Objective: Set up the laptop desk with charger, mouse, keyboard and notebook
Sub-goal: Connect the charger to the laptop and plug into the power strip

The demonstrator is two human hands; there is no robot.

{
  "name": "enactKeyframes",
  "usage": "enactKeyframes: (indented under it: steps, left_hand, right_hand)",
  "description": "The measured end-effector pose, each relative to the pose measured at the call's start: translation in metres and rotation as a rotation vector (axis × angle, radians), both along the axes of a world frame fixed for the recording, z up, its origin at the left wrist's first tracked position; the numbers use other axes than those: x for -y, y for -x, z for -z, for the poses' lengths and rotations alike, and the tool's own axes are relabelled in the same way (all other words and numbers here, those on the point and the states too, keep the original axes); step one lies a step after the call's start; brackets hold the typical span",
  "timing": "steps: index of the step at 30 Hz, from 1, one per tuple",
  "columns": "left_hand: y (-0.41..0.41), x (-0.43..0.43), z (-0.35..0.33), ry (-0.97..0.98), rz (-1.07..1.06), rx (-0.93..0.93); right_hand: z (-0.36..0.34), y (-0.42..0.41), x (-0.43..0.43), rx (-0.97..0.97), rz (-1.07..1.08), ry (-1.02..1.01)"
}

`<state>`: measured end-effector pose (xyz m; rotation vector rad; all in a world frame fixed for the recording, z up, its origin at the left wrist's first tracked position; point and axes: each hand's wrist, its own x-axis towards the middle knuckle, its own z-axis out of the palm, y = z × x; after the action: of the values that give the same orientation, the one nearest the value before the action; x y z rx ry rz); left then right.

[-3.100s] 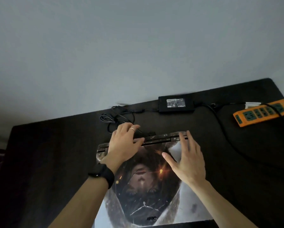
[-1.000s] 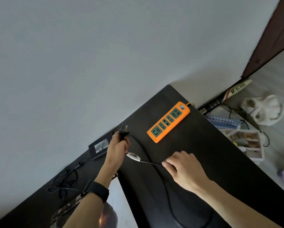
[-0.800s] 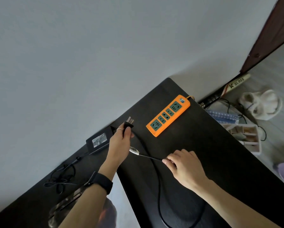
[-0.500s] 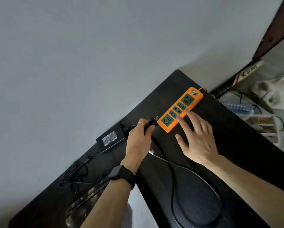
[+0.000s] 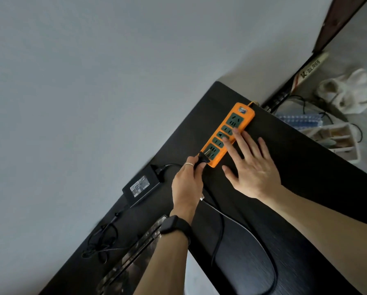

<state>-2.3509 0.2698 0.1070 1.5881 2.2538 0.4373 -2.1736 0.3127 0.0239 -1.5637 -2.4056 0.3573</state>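
An orange power strip [image 5: 243, 122] with green sockets lies near the far right corner of the black desk [image 5: 306, 177]. My left hand [image 5: 185, 186] is shut on the charger's black plug [image 5: 202, 159], whose prongs sit at the strip's nearest socket. My right hand [image 5: 250, 165] lies flat, fingers spread, pressing on the strip's near side. The black charger brick [image 5: 141, 187] rests by the wall, left of my left hand. Its cable [image 5: 272, 265] loops over the desk below my arms. The closed laptop [image 5: 125, 267] with a printed lid shows at the bottom, partly hidden by my left arm.
A tangle of thin black cable [image 5: 101, 241] lies left of the laptop. Beyond the desk's right edge, on the floor, are a white organiser tray [image 5: 335, 139], a white cloth bundle [image 5: 348, 92] and a long box marked K-GLASS [image 5: 306, 71]. A grey wall backs the desk.
The view swung from the laptop to the desk's right corner. My left hand carried the plug to the strip's nearest socket. My right hand let go of the cable and settled on the strip.
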Motion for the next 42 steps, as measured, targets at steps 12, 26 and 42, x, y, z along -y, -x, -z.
enactKeyframes:
  steps: [12,26,42]
  left_hand:
    - [0.002,-0.013,-0.009,0.061,0.152,-0.256]
    - [-0.007,-0.036,-0.037,0.207,0.386,-0.578]
    - [-0.037,-0.075,-0.048,0.363,0.509,-0.686]
  right_hand:
    - [-0.001,-0.002,-0.003,-0.017,0.01,-0.015]
    - [-0.006,-0.003,0.0,-0.008,0.009,0.023]
    - [-0.008,-0.002,-0.001,-0.006,0.021,0.017]
